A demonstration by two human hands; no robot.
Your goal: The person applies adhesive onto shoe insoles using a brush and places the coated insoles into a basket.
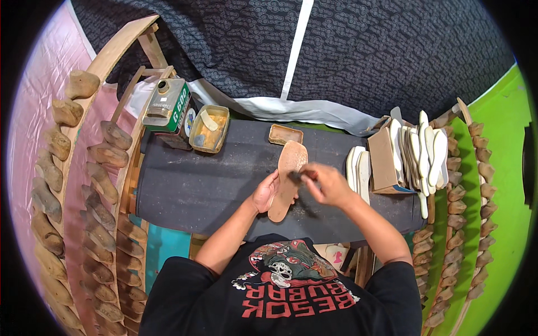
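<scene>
Sole [283, 185] clasped in the left hand [265, 193], dark tool [295, 175] pinched in the right hand [326, 185].
Its far end juts beyond the left grip; pressing hard there could tip it.

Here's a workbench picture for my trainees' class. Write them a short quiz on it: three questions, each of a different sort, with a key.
1. True or false: the left hand holds the tan sole-shaped piece, with the right hand close by.
2. Multiple choice: where on the dark table is the cardboard box of pale sole-shaped pieces? (a) Left end (b) Middle (c) Right end
3. Fill in: the green-and-white metal can stands to the ____ of the open tub.

Key:
1. True
2. (c)
3. left
</scene>
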